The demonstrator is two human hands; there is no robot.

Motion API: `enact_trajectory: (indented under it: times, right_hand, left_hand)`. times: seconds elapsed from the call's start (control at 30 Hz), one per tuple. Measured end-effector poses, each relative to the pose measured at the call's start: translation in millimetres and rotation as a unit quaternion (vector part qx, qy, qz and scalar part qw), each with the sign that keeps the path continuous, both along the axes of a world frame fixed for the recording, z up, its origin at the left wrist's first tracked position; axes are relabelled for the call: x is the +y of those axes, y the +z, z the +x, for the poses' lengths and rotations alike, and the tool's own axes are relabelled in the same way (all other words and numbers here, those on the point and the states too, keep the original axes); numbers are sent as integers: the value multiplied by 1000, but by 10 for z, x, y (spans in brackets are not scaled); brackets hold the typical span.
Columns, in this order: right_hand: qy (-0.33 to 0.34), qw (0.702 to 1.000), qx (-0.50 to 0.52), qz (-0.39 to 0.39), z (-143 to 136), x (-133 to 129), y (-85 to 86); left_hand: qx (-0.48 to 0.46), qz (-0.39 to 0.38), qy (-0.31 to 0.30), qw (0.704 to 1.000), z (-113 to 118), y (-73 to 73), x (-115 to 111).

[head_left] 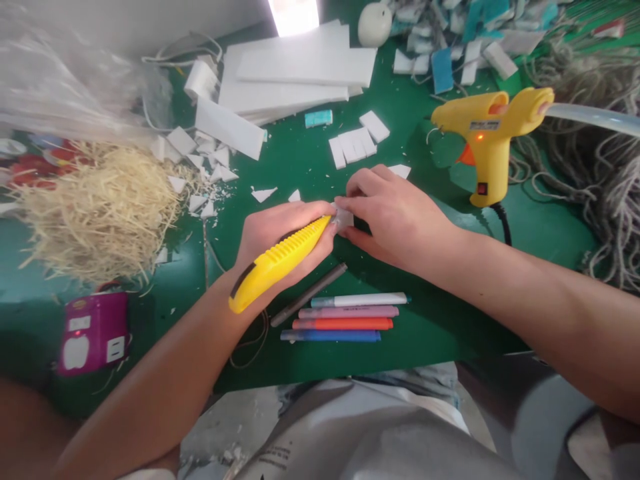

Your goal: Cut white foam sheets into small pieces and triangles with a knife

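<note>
My left hand [273, 230] is closed around a yellow utility knife [283, 261], its ribbed handle slanting back toward my wrist. The front end of the knife meets a small white foam piece [344, 217]. My right hand [395, 210] pinches that foam piece between thumb and fingers from the right. Fingers hide the blade and part of the foam. Just beyond my hands lie several cut foam rectangles [353, 145] and triangular offcuts [264, 194]. On the near side rest several markers, among them an orange marker [343, 324], and a grey pen [310, 293].
A yellow glue gun [493, 133] with a lit light stands to the right, beside tangled grey cord [590, 153]. White foam sheets [300, 67] are stacked at the back under a bright lamp [295, 15]. Wood sticks [107, 213] and a purple box [94, 332] lie left.
</note>
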State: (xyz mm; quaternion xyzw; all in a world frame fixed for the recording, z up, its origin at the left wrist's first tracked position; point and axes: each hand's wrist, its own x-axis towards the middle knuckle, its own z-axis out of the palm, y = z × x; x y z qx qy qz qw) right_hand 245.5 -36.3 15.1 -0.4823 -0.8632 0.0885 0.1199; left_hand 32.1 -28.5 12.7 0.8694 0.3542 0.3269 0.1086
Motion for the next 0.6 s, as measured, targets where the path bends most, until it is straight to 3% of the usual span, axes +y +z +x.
enact_trajectory:
  times: [0.6]
  right_hand:
    - [-11, 1000, 4, -6, -12, -31, 22]
  left_hand:
    - [8, 26, -16, 1000, -46, 25, -11]
